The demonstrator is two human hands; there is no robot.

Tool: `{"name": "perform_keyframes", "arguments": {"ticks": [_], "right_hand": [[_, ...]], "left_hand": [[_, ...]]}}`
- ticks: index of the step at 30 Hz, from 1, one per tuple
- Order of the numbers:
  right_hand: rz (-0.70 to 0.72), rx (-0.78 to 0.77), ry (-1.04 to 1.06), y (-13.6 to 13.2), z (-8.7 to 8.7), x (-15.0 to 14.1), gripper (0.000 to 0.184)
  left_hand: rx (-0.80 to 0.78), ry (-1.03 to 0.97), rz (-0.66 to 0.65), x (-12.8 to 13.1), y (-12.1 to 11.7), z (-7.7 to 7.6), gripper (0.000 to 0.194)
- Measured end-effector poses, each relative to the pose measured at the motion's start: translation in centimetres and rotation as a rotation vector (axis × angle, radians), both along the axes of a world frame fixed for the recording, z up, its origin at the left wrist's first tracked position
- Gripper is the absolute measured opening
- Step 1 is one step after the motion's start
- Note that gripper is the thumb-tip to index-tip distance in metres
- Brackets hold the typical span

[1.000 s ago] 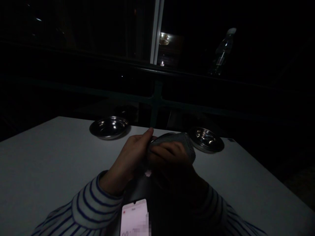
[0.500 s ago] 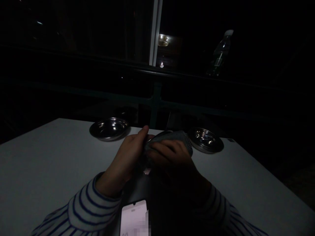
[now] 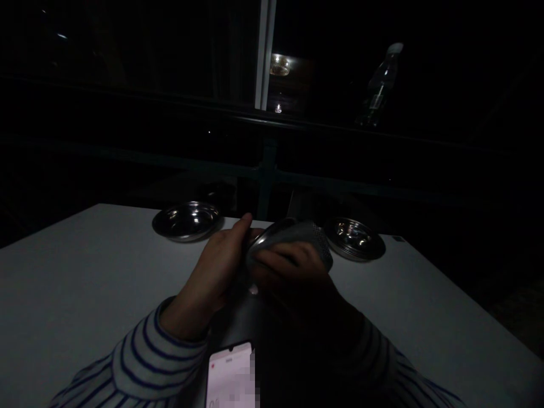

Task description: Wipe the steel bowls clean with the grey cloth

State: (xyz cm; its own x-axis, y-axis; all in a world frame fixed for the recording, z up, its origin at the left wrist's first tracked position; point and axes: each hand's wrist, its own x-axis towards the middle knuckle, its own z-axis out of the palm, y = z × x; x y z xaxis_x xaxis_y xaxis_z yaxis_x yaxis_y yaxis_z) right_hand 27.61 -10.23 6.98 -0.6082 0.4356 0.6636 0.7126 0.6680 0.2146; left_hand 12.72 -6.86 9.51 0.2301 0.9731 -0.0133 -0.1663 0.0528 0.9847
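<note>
In the head view, my left hand (image 3: pixel 216 263) grips the left side of a shiny steel bowl (image 3: pixel 275 228), thumb pointing up at its rim. Only part of that rim shows; the rest is hidden by my hands and a cloth. My right hand (image 3: pixel 297 269) is closed on the grey cloth (image 3: pixel 306 233), which is pressed against the bowl. Deep shadow covers much of the right hand and the space under both hands. One steel bowl (image 3: pixel 187 222) sits farther left, and stacked steel bowls (image 3: pixel 356 241) stand just right of the cloth.
A lit phone (image 3: pixel 229 374) lies near the front of the white table (image 3: pixel 106 272), between my forearms. Beyond the far edge it is dark, with a window frame (image 3: pixel 264 56) and a clear bottle (image 3: pixel 380 85) standing at the back right.
The cloth has shifted on the held bowl, so more of the shiny rim shows. My right hand has moved slightly over it, and the left hand keeps its grip.
</note>
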Motion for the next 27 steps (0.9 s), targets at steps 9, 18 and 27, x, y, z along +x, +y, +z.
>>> {"name": "perform_keyframes", "arguments": {"ticks": [9,18,27], "right_hand": [[0.046,-0.038,0.021,-0.3,0.3,0.1,0.024],[-0.071,-0.013,0.161,0.1,0.3,1.0,0.027],[-0.014,0.037,-0.003,-0.1,-0.4,0.1,0.025]], "left_hand": [[-0.056,-0.063,0.040,0.2,-0.2,0.3,0.034],[-0.089,-0.015,0.046,0.5,-0.7,1.2,0.024],[-0.057,-0.044,0.002,0.3,-0.5,1.2,0.015]]}}
